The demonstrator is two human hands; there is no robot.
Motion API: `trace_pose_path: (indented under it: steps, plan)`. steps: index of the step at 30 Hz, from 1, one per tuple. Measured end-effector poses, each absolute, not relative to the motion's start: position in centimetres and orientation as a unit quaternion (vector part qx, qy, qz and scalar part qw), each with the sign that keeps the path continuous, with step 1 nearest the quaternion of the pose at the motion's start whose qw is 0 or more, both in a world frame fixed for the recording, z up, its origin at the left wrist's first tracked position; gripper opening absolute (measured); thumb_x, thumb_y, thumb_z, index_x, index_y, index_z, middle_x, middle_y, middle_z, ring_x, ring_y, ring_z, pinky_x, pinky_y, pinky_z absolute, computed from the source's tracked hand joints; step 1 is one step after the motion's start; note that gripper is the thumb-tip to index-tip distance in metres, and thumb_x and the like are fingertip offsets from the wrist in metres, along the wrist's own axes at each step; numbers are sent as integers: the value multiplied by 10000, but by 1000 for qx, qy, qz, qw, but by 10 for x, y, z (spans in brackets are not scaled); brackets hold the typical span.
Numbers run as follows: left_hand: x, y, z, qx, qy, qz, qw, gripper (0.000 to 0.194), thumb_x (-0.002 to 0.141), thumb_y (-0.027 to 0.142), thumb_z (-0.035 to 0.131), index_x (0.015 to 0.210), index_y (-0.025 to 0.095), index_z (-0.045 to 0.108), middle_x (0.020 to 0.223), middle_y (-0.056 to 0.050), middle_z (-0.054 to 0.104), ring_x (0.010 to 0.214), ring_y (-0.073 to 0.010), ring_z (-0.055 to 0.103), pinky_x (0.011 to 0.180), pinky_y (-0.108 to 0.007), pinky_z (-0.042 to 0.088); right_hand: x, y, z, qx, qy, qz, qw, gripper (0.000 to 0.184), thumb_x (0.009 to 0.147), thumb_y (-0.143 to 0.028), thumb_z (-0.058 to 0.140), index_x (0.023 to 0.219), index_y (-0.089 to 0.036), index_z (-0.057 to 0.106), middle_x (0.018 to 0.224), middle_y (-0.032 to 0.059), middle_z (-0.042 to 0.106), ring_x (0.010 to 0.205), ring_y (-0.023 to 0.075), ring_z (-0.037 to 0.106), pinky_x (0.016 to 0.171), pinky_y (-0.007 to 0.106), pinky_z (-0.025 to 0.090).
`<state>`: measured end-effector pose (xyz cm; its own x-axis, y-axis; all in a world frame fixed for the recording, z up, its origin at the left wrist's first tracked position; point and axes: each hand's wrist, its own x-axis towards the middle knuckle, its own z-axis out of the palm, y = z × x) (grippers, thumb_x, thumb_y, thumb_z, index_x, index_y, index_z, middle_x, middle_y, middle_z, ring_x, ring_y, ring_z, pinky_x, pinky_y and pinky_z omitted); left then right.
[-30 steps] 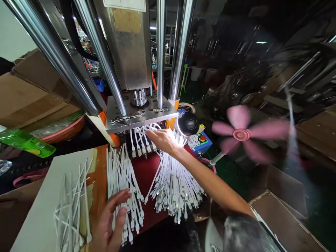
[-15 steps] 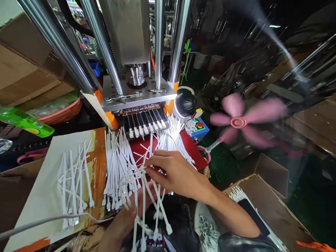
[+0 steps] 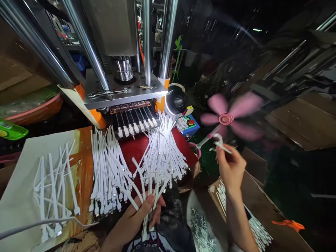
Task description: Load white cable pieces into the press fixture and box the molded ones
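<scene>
My left hand point(image 3: 143, 211), low in the middle, is closed around several short white cables point(image 3: 141, 183) that fan upward from the fingers. My right hand point(image 3: 232, 168) is raised to the right, thumb and fingers pinching a small curled white scrap point(image 3: 218, 139) in front of the fan. Beyond my left hand lies a thick bundle of white cables point(image 3: 165, 150) on the red surface point(image 3: 126, 148). Another pile of white cables point(image 3: 107, 178) lies left of it, with connector ends toward me.
A press plate point(image 3: 126, 92) stands above a fixture point(image 3: 136, 122) holding a row of white connectors. A pink fan point(image 3: 226, 119) spins at right. Loose cables lie on a white board point(image 3: 23, 178) at left. Below right are a tub of scraps point(image 3: 190, 203) and a carton point(image 3: 262, 210) with cables.
My right hand has left the cables and moved right, carrying a small white scrap. My left hand now shows clearly, its cables pointing up. The view has shifted to the right.
</scene>
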<state>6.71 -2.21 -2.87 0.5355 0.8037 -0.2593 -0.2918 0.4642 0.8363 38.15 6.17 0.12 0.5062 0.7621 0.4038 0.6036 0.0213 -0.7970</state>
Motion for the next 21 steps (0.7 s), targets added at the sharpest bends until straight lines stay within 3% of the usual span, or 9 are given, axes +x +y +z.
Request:
trace_pose_path:
  steps: [2,4,6,8,11,14,16,19,21]
  plan:
    - [64,-20,-23,409,335,328,783,434,1021,569,501,1091,181,683,712,5,599,601,-129,582,722,-308,523,406,26,-19,-784,-445,171,398,456,668,-600,783,825,-173,741,712,54,663,581,183,548,550,299,410]
    - [57,-17,-14,440,326,302,780,412,1026,540,509,1182,206,693,828,-35,690,725,-178,674,777,-330,541,403,-9,-30,-793,-409,295,342,526,620,-647,808,843,-173,758,684,49,636,560,180,529,531,299,392]
    - [44,-11,-2,486,302,262,777,389,1040,488,499,1243,230,708,954,-75,750,871,-232,725,853,-356,554,371,-30,-32,-709,-401,473,336,641,727,-721,737,1053,-171,775,710,29,597,522,135,456,491,267,323]
    - [27,-4,13,544,281,206,764,384,1048,438,491,1288,247,722,1078,-103,780,999,-275,738,925,-369,552,318,-32,-28,-558,-388,653,335,801,730,-806,708,1244,-192,724,750,6,556,496,84,355,472,237,237]
    - [-11,0,33,626,313,139,701,335,1027,383,524,1216,292,785,1101,-69,813,1046,-284,751,957,-347,565,228,-4,-20,-385,-350,796,309,896,604,-854,773,1208,-194,722,731,-18,524,525,66,330,478,214,247]
    - [-59,-10,40,629,408,174,638,197,938,307,663,1007,317,847,984,-21,836,957,-276,777,931,-351,598,146,36,-13,-324,-349,847,238,765,591,-752,859,1089,-187,722,764,-10,584,574,90,459,484,202,367]
    - [-93,-22,36,565,487,229,625,166,891,316,728,1005,298,847,988,-37,836,954,-298,780,904,-378,616,95,64,-8,-289,-406,845,196,613,666,-657,874,1009,-177,710,800,-2,623,619,103,525,494,197,412]
    - [-137,-41,18,410,629,339,567,372,850,458,775,1165,261,798,1159,-103,803,1134,-361,734,947,-430,605,19,107,3,-240,-539,794,146,344,876,-488,774,932,-158,693,830,8,652,669,98,552,495,173,399]
    - [-156,-48,3,317,693,429,484,580,830,542,778,1333,264,699,1381,-129,703,1331,-380,615,1064,-464,539,-17,135,13,-251,-641,717,108,280,967,-429,683,969,-149,696,814,3,653,660,91,552,515,177,411]
